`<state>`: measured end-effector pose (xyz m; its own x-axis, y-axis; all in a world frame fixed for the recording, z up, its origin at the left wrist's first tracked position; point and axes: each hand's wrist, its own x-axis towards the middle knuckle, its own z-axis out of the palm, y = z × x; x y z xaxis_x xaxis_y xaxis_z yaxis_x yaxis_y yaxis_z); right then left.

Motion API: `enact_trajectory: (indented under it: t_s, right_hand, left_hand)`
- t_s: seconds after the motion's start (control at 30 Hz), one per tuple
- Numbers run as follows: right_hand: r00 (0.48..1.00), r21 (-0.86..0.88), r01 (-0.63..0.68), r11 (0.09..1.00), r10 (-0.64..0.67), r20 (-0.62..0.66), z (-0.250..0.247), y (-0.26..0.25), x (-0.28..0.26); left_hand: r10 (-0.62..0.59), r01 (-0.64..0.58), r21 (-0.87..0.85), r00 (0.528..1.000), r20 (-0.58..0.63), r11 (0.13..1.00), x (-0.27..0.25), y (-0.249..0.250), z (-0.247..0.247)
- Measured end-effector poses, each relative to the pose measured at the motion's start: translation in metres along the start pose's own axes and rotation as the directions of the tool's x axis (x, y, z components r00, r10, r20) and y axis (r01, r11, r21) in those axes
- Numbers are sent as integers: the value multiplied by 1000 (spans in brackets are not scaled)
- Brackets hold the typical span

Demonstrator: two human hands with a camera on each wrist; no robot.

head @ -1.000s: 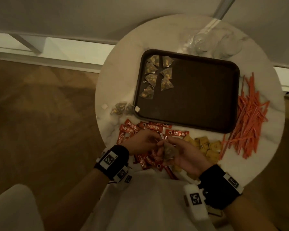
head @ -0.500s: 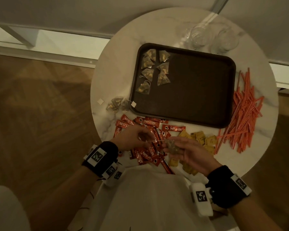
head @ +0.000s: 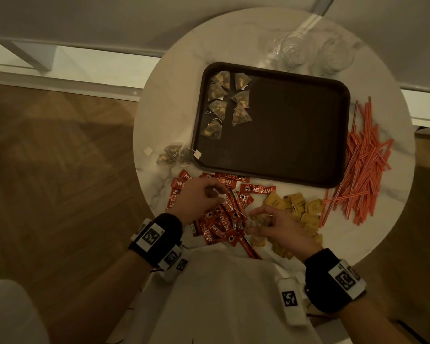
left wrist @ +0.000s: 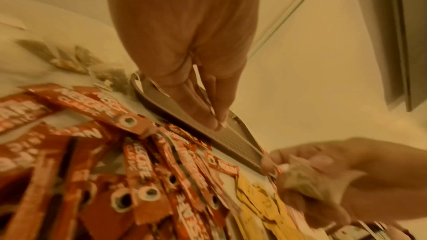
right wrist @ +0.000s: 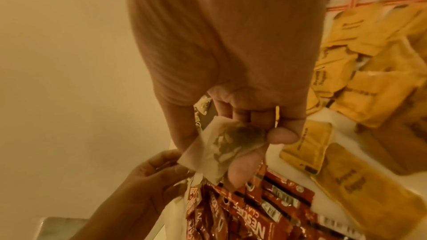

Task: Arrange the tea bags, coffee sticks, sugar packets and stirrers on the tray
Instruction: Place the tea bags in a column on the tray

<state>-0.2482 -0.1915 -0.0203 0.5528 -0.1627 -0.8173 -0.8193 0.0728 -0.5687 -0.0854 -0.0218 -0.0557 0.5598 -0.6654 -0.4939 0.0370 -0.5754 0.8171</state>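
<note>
Right hand (right wrist: 231,83) pinches tea bag (right wrist: 227,145) — seemingly point-leftward.

Left hand (head: 199,198) — right hand (head: 276,225); pinching

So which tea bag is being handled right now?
On the round table, look below the dark tray, above the red coffee sticks. The tea bag sits pinched in the right hand, the only one lifted off any surface.
</note>
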Motion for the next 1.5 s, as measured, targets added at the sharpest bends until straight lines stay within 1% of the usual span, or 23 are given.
enact_trajectory:
  t_s: [0.03, 0.1, 0.23, 0.4, 0.5, 0.57, 0.67, 0.73, 0.77, 0.83, 0.97, 1.03, 1.1, 1.17, 1.23, 1.3, 1.37, 1.43, 1.5]
  right_hand:
    - [1000, -13, -3, 1000, 3, 10, 1, -2, 1]
    - [999, 37, -23, 999, 22, 46, 4, -5, 4]
    - [997, 251, -63, 966, 50, 57, 10, -6, 14]
    - [993, 466, -101, 879, 63, 96, 13, -8, 20]
    - [992, 609, -119, 784, 72, 101, 13, -7, 24]
    - [992, 678, -125, 725, 72, 106, 11, -6, 24]
    - [989, 747, -137, 651, 52, 136, 6, -6, 24]
    - [986, 774, -153, 615, 41, 162, 3, -7, 24]
    - [985, 775, -155, 613, 34, 170, 3, -9, 25]
    - [985, 756, -148, 637, 27, 169, 2, -12, 27]
    - [988, 694, -136, 707, 44, 148, 2, -20, 36]
    - [991, 672, -126, 730, 65, 116, 2, -22, 43]
    - [993, 664, -116, 739, 78, 87, 0, -23, 52]
    - [994, 664, -107, 741, 89, 60, -3, -24, 60]
    - [995, 651, -87, 754, 93, 25, -6, -26, 69]
    - [996, 641, -64, 764, 85, -1, -8, -29, 79]
    - [997, 620, -49, 783, 73, -13, -10, -33, 87]
    - [998, 584, -46, 810, 67, -14, -14, -37, 94]
    - [998, 551, -47, 833, 63, -10, -18, -40, 100]
  left_hand:
    - [13, -12, 13, 999, -33, 1000, 0, 2, 4]
    - [63, -61, 38, 996, -62, 997, -2, 8, 14]
    - [185, -181, 88, 982, -43, 980, -4, 18, 33]
    - [241, -236, 123, 970, -27, 964, -1, 21, 40]
    - [283, -282, 164, 959, 18, 945, -2, 23, 38]
    - [308, -316, 135, 948, 74, 939, -3, 24, 34]
    - [270, -292, 98, 943, 193, 951, -2, 25, 27]
    - [251, -285, 139, 942, 222, 948, 0, 23, 23]
    - [258, -294, 161, 943, 211, 942, 2, 22, 22]
    - [258, -284, 160, 952, 162, 946, 8, 22, 20]
    - [160, -166, 101, 985, 65, 981, 34, 26, 12]
    - [135, -132, 87, 990, -32, 987, 53, 29, 4]
    - [97, -87, 71, 985, -146, 994, 76, 31, -3]
    - [60, -39, 98, 975, -214, 994, 100, 33, -4]
    - [38, 3, 192, 977, -211, 981, 119, 36, -3]
    - [60, -3, 332, 985, -162, 943, 133, 38, -1]
    - [107, -49, 470, 989, -97, 882, 144, 42, 1]
    - [136, -93, 590, 990, -28, 802, 151, 45, 0]
    - [180, -142, 682, 984, 15, 718, 154, 49, -2]
